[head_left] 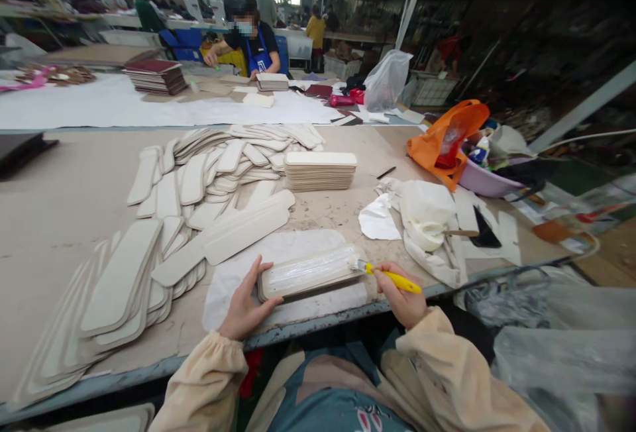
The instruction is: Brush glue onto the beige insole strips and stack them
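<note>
My right hand [401, 296] is closed on a brush with a yellow handle [397, 278]; its bristles touch the right end of the top panel in a small stack of long beige panels [311, 271]. A wet, shiny white coat covers most of that panel. My left hand [248, 303] grips the left end of the stack between thumb and fingers. White paper [226, 279] lies under the stack. Behind it stands a neat stack of similar panels [320, 172], and many loose panels [122, 276] are spread out to the left.
A white tub [428, 210] wrapped in crumpled material stands on the right. Beyond it are an orange bag [450, 140] and a lilac basin [489, 180]. The table's front edge [298, 331] runs close before me. Across the table a masked person [256, 41] works.
</note>
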Motion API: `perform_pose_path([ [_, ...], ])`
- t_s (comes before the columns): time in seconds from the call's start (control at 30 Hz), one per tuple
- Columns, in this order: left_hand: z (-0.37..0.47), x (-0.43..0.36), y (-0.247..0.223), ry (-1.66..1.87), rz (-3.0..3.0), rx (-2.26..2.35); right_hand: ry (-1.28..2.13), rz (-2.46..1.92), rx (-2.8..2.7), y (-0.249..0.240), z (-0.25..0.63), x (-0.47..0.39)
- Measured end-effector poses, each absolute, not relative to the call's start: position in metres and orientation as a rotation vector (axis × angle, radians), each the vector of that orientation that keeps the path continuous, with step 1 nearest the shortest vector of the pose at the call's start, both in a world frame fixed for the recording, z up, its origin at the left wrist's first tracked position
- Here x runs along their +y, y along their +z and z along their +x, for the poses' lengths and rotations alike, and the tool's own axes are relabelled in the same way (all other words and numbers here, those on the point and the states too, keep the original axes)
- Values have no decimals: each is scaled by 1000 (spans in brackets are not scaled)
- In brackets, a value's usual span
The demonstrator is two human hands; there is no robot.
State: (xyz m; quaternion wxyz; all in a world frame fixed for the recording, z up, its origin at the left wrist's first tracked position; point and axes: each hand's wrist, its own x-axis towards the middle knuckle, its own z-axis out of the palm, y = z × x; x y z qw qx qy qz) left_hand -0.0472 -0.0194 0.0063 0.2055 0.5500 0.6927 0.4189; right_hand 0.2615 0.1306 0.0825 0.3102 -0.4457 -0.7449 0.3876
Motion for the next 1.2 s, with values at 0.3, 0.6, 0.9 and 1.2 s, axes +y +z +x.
perform_pose_path([
  [0.3,-61,-19,31,1147,1742,2058,768,-1248,-1728,79,282,134],
  [0.6,-143,31,40,574,1773,2802,835,-1229,-1557,78,284,128],
  [0.9,-150,34,28,447,1782,2858,779,-1221,-1590,80,289,128],
  [1.2,-147,30,30,616,1795,2885,780,-1212,-1592,73,286,129],
])
